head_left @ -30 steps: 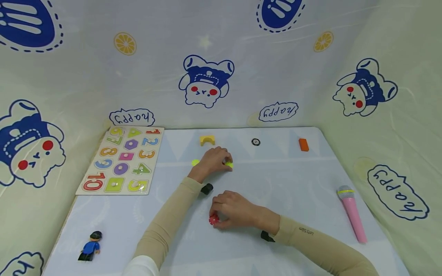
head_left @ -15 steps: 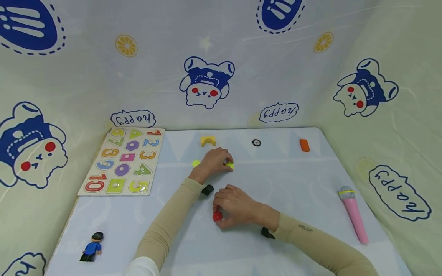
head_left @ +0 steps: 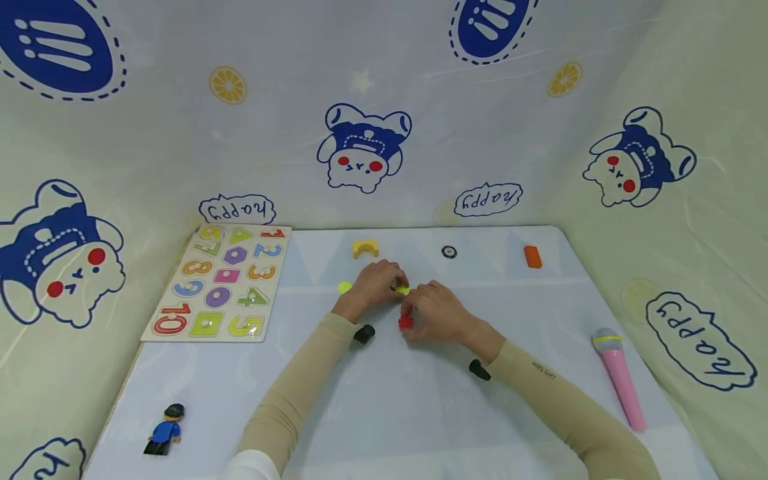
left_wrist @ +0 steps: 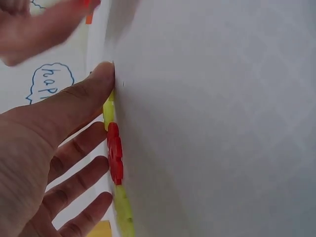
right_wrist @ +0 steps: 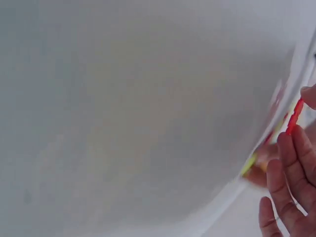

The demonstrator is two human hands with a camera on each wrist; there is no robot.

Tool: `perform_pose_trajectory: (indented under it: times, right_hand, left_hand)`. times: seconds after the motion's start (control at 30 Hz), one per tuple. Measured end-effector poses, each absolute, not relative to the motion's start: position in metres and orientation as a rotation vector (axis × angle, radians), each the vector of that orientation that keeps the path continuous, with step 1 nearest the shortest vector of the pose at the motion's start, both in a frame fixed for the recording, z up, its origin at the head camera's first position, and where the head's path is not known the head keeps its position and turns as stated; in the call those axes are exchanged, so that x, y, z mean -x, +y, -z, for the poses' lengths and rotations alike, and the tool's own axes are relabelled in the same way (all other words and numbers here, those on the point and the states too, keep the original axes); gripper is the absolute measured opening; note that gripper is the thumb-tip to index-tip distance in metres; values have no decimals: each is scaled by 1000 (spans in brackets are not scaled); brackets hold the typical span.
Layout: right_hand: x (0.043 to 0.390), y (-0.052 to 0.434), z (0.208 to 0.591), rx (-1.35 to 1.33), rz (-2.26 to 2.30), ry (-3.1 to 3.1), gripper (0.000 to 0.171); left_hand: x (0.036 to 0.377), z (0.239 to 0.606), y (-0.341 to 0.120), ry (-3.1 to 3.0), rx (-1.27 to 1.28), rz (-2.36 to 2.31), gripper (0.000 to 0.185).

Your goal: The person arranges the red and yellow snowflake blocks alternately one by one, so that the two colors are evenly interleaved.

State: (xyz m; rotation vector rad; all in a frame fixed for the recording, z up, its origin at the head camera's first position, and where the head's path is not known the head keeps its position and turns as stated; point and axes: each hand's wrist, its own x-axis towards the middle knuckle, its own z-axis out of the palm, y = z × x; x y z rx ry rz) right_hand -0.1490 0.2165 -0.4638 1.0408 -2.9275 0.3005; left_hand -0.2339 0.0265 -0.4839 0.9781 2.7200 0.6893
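In the head view my left hand [head_left: 375, 287] rests at the mid table, thumb and finger pinching a yellow notched disc [head_left: 403, 291]. The left wrist view shows a red notched disc [left_wrist: 115, 153] edge-on, joined in line between that yellow disc [left_wrist: 108, 113] and a second yellow disc [left_wrist: 124, 212]. This second yellow disc [head_left: 345, 287] peeks out left of the hand in the head view. Close by on the right, my right hand [head_left: 441, 313] pinches a loose red notched disc [head_left: 406, 322] between thumb and fingertips; the right wrist view has this red disc [right_wrist: 295, 116] edge-on.
A number puzzle board [head_left: 227, 275] lies back left, a toy figure [head_left: 165, 430] front left. Black pieces [head_left: 364, 334] lie near both forearms. Behind are a yellow arch block [head_left: 365, 249], small black ring [head_left: 449, 252] and orange block [head_left: 533, 257]. A pink microphone [head_left: 623, 380] lies right.
My right hand has carried the red disc away from me and slightly right, up beside the left hand. The left hand keeps its pinch. The head view has shifted slightly.
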Motion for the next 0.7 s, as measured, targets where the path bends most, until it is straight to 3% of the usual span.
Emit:
perform_pose_trajectory:
  times: [0.3, 0.7]
  right_hand:
    - [181, 253, 461, -695, -461, -2956, 26]
    - [189, 247, 472, -690, -447, -2967, 20]
  left_hand:
    - [231, 479, 28, 2734, -966, -668, 27]
    - [234, 483, 27, 2718, -982, -680, 27]
